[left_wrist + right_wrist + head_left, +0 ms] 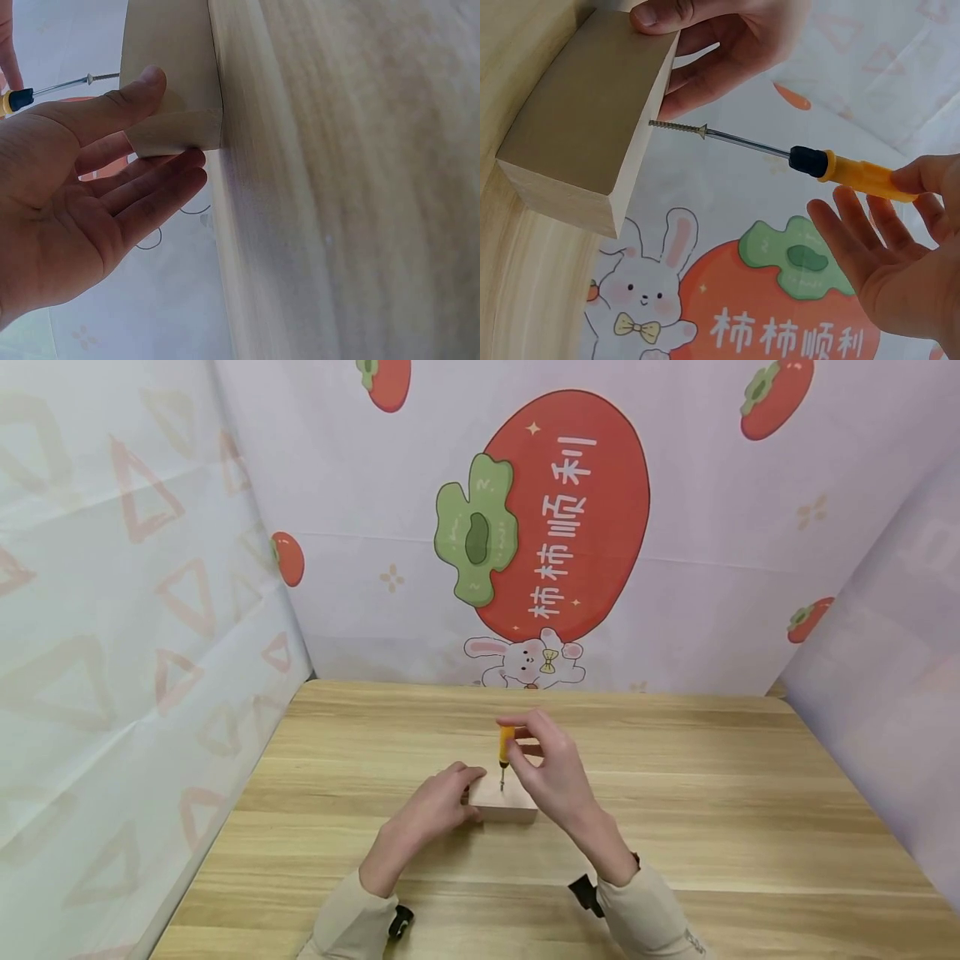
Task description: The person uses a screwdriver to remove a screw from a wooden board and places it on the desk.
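A pale wooden block (577, 112) lies on the table, and a screw (676, 127) stands upright in its top face with most of its thread showing. My left hand (435, 806) grips the block's left end, thumb on the near side and fingers around the end and far side. Above the block, my right hand (555, 768) pinches the yellow handle of a screwdriver (862, 178) between thumb and index finger. The other right fingers are spread beside the handle. The screwdriver's shaft points straight down, its tip at the screw head.
The wood-grain table (712, 793) extends around the block on all sides. Behind it hangs a printed cloth (360, 610) with persimmons and a rabbit, and another cloth (112, 652) lines the left side. Dark wrist straps (401, 922) show at both sleeves.
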Demonstrator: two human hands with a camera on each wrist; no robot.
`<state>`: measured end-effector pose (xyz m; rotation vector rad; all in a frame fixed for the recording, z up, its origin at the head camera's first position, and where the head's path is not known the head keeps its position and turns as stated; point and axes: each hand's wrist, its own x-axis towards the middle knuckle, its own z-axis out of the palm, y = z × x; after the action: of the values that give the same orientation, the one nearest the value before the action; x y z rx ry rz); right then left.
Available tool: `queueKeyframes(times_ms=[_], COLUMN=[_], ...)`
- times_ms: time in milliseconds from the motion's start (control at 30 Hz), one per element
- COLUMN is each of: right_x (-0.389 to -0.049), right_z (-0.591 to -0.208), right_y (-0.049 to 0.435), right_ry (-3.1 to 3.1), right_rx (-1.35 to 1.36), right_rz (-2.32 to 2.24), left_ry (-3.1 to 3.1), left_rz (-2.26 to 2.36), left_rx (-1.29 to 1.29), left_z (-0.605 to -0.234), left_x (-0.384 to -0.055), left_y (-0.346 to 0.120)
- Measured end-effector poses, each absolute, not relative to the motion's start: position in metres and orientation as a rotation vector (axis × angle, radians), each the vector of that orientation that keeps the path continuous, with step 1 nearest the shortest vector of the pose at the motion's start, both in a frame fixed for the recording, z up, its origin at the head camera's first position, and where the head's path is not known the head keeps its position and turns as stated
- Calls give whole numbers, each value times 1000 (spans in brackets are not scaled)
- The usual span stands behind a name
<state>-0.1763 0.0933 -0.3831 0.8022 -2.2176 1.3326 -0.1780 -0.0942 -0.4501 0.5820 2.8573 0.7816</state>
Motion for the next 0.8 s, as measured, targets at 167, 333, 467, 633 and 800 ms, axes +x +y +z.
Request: queueKeyframes(times_ms=[167,333,467,633,800], right_x=[-175,-175,-174,-173,-174], right_z=[-383,-380,-380,-383,-382], right_y=[92,92,93,92,92], right_ry=[-2216,-2195,-2201,-2223,-2196], right_rx=[779,776,798,781,763], right_rz=[1301,1286,1315,1300,1257], left_ry=[2854,2850,2851,2857,2853], left_rz=[786,790,793,791,790], left_rx=[586,580,576,577,575], left_z=[-451,-451,-451,-452,-451], left_x=[-178,-178,-178,-178,-178], left_y=[-94,-93,-94,-94,-94])
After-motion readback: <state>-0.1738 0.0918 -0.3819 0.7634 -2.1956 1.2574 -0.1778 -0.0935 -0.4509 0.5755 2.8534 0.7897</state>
